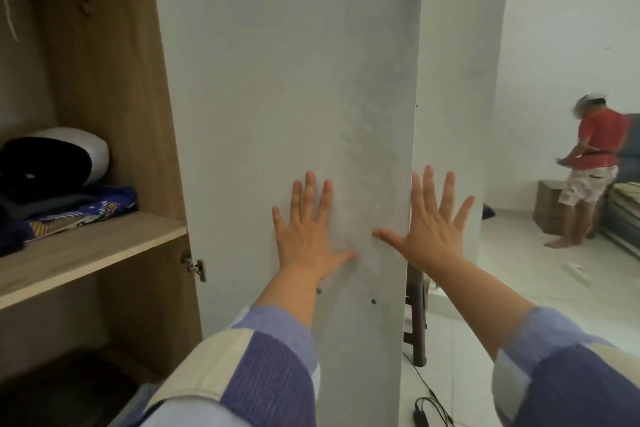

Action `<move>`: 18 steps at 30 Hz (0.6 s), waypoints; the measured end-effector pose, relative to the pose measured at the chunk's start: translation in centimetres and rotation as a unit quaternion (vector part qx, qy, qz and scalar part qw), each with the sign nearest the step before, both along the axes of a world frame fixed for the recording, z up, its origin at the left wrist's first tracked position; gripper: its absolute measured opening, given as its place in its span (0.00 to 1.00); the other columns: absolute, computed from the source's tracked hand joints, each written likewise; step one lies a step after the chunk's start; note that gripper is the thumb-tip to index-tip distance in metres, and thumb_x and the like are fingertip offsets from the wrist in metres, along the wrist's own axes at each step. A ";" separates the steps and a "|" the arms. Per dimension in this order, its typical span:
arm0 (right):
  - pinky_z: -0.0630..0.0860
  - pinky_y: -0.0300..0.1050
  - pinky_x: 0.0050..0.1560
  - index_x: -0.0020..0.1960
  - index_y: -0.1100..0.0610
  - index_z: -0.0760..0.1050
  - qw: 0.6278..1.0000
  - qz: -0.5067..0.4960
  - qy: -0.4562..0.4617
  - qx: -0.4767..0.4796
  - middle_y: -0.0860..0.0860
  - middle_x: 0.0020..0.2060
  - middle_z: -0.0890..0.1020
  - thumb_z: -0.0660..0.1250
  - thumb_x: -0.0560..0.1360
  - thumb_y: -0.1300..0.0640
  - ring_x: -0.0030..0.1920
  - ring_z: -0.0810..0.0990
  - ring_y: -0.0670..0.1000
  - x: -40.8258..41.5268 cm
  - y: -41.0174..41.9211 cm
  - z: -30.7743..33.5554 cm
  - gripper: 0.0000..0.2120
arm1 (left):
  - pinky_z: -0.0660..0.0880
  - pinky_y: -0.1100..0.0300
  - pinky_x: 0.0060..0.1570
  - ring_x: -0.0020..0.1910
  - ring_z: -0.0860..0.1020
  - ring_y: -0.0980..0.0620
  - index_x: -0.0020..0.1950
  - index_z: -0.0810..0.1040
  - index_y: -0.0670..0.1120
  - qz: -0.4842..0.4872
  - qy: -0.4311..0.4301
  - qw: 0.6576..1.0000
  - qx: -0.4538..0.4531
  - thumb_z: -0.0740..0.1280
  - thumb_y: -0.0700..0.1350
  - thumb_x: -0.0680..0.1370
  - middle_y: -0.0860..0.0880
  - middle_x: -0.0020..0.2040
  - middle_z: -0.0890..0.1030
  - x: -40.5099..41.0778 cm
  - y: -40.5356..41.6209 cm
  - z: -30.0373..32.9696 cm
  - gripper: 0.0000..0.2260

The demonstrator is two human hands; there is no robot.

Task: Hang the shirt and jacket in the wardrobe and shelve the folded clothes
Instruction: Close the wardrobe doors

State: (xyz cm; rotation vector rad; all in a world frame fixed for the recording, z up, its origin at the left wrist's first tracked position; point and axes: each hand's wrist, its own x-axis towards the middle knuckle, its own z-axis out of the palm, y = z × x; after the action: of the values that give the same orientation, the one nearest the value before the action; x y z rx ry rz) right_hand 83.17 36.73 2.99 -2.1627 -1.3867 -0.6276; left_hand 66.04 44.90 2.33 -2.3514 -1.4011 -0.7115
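Note:
A wooden wardrobe (104, 87) stands open at the left, its pale grey door (284, 80) swung out in front of me. My left hand (308, 232) lies flat on the door's face with fingers spread. My right hand (433, 229) is spread at the door's free edge, its thumb on the face. On the wardrobe shelf (86, 253) lie folded clothes (65, 211), dark blue and patterned, with a black and white helmet (52, 159) on top. No shirt or jacket shows.
A person in a red top (588, 170) stands at the right by a bed (623, 215) and a small wooden box (549, 208). A dark stool (415, 315) stands behind the door. A black cable and adapter (426, 409) lie on the white tiled floor.

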 end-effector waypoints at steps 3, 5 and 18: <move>0.30 0.66 0.68 0.73 0.49 0.24 0.999 0.025 -0.030 -0.025 0.50 0.72 0.25 0.56 0.68 0.26 0.71 0.23 0.59 1.2 -0.5 0.2 0.53 | 0.46 0.36 0.72 0.75 0.31 0.47 0.70 0.23 0.53 0.015 0.004 1.000 -0.006 0.59 0.76 0.64 0.49 0.72 0.23 0.1 -0.7 0.3 0.56; 0.30 0.66 0.68 0.69 0.47 0.21 0.997 0.055 -0.040 -0.033 0.50 0.70 0.23 0.55 0.68 0.26 0.70 0.22 0.59 2.0 -0.9 0.4 0.52 | 0.45 0.36 0.72 0.75 0.31 0.48 0.71 0.24 0.53 0.027 0.007 0.999 -0.020 0.58 0.77 0.64 0.49 0.72 0.24 0.3 -1.4 0.5 0.56; 0.33 0.63 0.72 0.76 0.45 0.33 0.896 0.419 -0.134 0.069 0.50 0.75 0.31 0.39 0.73 0.29 0.75 0.29 0.54 -1.0 -3.0 0.2 0.38 | 0.36 0.40 0.72 0.73 0.27 0.51 0.71 0.22 0.53 -0.012 -0.030 0.999 -0.026 0.61 0.77 0.60 0.55 0.71 0.22 -4.6 -10.6 -0.3 0.60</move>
State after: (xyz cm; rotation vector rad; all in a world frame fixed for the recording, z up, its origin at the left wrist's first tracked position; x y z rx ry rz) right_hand 82.14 33.73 3.19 -1.1907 -2.1301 -0.6477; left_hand 61.48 34.33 2.01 -2.4085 -1.4362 -0.7681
